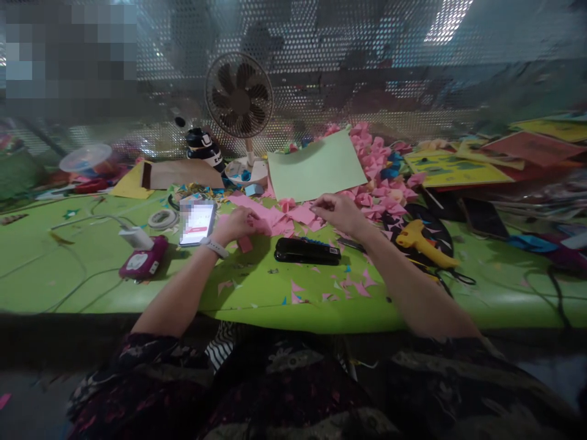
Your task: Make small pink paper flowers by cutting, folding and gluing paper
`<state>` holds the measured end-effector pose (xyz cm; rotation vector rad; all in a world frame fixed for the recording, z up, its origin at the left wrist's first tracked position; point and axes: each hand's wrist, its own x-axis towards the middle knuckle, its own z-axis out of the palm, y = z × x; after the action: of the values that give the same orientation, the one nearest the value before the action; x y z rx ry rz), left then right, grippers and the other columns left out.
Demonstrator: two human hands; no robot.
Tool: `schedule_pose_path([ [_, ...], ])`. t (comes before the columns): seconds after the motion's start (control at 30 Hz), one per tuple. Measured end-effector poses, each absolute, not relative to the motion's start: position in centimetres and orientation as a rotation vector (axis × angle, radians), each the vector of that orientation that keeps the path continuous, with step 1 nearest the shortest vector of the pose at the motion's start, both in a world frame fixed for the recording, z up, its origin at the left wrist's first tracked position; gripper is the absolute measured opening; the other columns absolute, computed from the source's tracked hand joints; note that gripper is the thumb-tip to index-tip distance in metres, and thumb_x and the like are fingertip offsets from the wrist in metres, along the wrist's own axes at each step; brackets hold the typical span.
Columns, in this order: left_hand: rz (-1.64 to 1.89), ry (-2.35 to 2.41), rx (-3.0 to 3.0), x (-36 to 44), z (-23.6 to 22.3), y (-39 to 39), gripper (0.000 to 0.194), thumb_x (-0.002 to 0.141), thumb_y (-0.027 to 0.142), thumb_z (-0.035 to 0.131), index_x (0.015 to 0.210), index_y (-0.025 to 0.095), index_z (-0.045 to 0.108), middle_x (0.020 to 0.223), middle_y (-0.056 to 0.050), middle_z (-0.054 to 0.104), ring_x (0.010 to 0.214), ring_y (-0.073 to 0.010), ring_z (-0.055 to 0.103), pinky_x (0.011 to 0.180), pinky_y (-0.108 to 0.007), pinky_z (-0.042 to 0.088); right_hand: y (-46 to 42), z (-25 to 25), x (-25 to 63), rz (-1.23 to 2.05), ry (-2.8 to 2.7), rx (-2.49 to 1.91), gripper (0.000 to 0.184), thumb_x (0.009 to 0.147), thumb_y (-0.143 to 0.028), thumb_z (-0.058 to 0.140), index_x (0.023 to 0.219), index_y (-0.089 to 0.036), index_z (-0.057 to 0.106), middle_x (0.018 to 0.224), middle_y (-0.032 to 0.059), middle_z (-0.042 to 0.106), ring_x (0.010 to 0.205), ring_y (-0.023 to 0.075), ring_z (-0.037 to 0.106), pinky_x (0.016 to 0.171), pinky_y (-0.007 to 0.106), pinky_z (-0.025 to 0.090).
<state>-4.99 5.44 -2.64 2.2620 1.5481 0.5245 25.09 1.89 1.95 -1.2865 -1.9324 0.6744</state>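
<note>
My left hand (pixel 238 225) is closed on a small folded pink paper piece (pixel 261 227) just above the green table (pixel 257 293). My right hand (pixel 337 211) hovers over loose pink paper squares (pixel 300 214), its fingers curled in a pinch; what they hold is too small to make out. A black stapler (pixel 306 251) lies on the table between my forearms. Pink paper scraps (pixel 330 287) are scattered in front of it.
A pale green sheet (pixel 316 166) leans on a heap of folded pink paper flowers (pixel 378 165). A phone (pixel 197 223), tape roll (pixel 161 218), magenta device (pixel 143 261), white fan (pixel 239 98) and yellow glue gun (pixel 424 243) surround the hands. Coloured paper stacks (pixel 495 159) lie at right.
</note>
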Motion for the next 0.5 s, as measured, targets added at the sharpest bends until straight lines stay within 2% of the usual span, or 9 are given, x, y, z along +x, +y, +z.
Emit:
schedule_pose_path([
  [0.13, 0.595, 1.492, 2.297, -4.7, -2.6, 5.3, 0.016, 0.072, 0.028, 0.073, 0.084, 0.018, 0.070, 0.100, -0.009, 0.068, 0.100, -0.0260, 0.062, 0.091, -0.039, 0.049, 1.7, 2.1, 25.0, 0.681, -1.971, -1.298, 0.018, 0.084, -0.032, 0.063, 0.083, -0.015, 0.069, 0.075, 0.0069, 0.072, 0.062, 0.0156, 0.064, 0.056, 0.028, 0.052],
  [0.3, 0.693, 1.524, 2.333, -4.5, -2.9, 5.3, 0.036, 0.071, 0.032, 0.075, 0.103, 0.015, 0.071, 0.112, -0.013, 0.068, 0.104, -0.0278, 0.061, 0.092, -0.041, 0.048, 1.5, 2.0, 24.9, 0.674, -2.001, -1.270, 0.019, 0.084, -0.033, 0.063, 0.084, -0.015, 0.070, 0.075, 0.0072, 0.072, 0.063, 0.0158, 0.064, 0.058, 0.029, 0.053],
  [0.43, 0.595, 1.490, 2.251, -4.5, -3.5, 5.7, 0.017, 0.072, 0.026, 0.070, 0.084, 0.015, 0.074, 0.095, -0.011, 0.071, 0.091, -0.0250, 0.064, 0.084, -0.037, 0.050, 1.6, 1.7, 24.9, 0.655, -2.043, -1.237, 0.019, 0.084, -0.033, 0.063, 0.083, -0.015, 0.069, 0.075, 0.0065, 0.071, 0.064, 0.0163, 0.064, 0.060, 0.030, 0.051],
  [0.5, 0.597, 1.484, 2.218, -4.5, -3.6, 5.9, 0.016, 0.071, 0.024, 0.068, 0.083, 0.015, 0.074, 0.094, -0.010, 0.072, 0.088, -0.0236, 0.065, 0.081, -0.036, 0.051, 1.6, 1.7, 24.8, 0.652, -2.070, -1.222, 0.019, 0.084, -0.033, 0.062, 0.084, -0.015, 0.069, 0.074, 0.0059, 0.071, 0.064, 0.0160, 0.063, 0.061, 0.030, 0.050],
])
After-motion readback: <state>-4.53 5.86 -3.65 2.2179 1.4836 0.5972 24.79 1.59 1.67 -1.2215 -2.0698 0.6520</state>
